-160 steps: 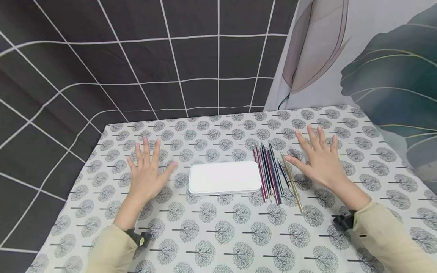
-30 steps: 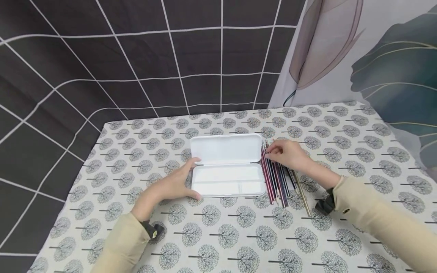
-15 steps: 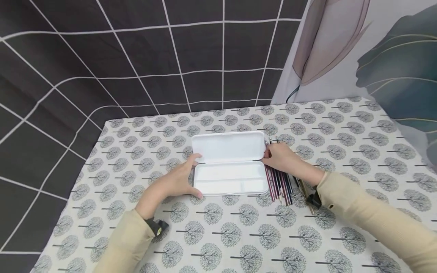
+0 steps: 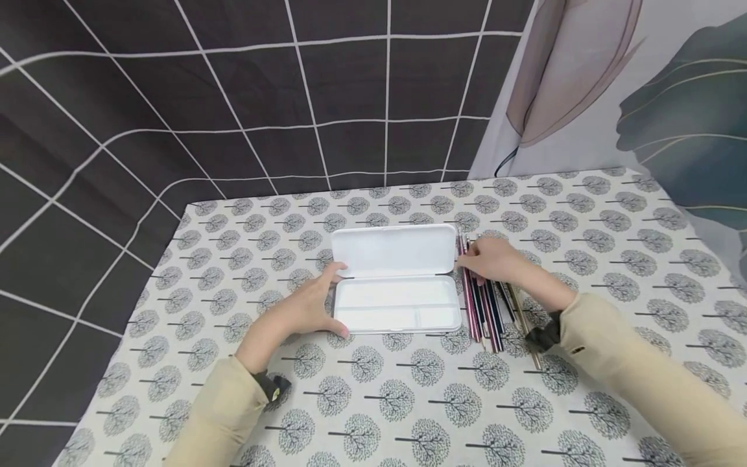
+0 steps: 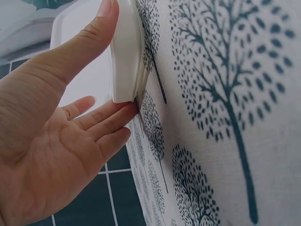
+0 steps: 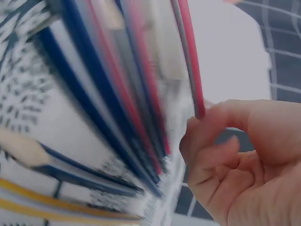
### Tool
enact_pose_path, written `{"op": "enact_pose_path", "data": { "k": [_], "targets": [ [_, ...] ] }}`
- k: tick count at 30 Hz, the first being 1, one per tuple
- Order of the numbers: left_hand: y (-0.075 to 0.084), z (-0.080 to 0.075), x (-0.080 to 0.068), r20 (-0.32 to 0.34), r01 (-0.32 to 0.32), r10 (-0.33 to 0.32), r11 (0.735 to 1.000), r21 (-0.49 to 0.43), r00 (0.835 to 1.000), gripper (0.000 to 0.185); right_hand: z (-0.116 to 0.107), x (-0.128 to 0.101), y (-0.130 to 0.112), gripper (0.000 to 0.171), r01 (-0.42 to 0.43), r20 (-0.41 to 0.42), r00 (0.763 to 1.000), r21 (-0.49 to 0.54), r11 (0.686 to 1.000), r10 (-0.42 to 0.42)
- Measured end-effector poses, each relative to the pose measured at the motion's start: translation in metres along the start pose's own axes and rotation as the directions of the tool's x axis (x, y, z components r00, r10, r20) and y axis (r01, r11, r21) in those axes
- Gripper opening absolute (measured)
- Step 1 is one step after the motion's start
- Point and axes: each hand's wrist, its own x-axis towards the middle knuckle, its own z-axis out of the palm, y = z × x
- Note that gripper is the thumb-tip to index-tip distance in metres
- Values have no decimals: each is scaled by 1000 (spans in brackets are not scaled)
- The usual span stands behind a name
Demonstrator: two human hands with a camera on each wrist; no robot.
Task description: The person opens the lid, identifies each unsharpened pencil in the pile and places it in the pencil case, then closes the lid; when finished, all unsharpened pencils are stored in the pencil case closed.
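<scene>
**Lifting one pencil from the row beside the open case**

You are working at a bench (image 4: 408, 402) covered in a tree-print cloth, with the white case (image 4: 397, 310) lying open in the middle, its lid (image 4: 394, 250) folded back toward the far wall. The pencils (image 4: 487, 318) are lying in a tight row just to the right of the case, running away from you.

Your right hand (image 4: 496, 259) is hovering over the far end of that row, next to the lid's right edge. In the right wrist view your fingers (image 6: 211, 136) are curling in and pinching the end of a red pencil (image 6: 190, 61), which is standing clear of the others. To do this well, keep the pinch on that one pencil only and raise it straight up before swinging it left, so its neighbours are not being dragged out of line. The wrist is sitting low with the forearm angling in from the right; keep it clear of the near ends of the row.

Your left hand (image 4: 303, 308) is bracing the left end of the case: the thumb (image 5: 89, 42) is pressing along the top of the rim and the fingers (image 5: 106, 120) are lying straight, touching its lower corner. Keep that steady pressure so the tray is not sliding.
</scene>
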Motion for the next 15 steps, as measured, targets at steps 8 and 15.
{"op": "enact_pose_path", "data": {
  "k": [8,15],
  "targets": [
    [1,-2,-1,6,-41,41,999,17,999,116,-17,-18,-12,27,153,-304,949,221,963,-81],
    [-1,-2,-2,7,-101,101,995,20,995,114,4,-16,-22,17,400,-357,876,163,902,-324]
  ]
}}
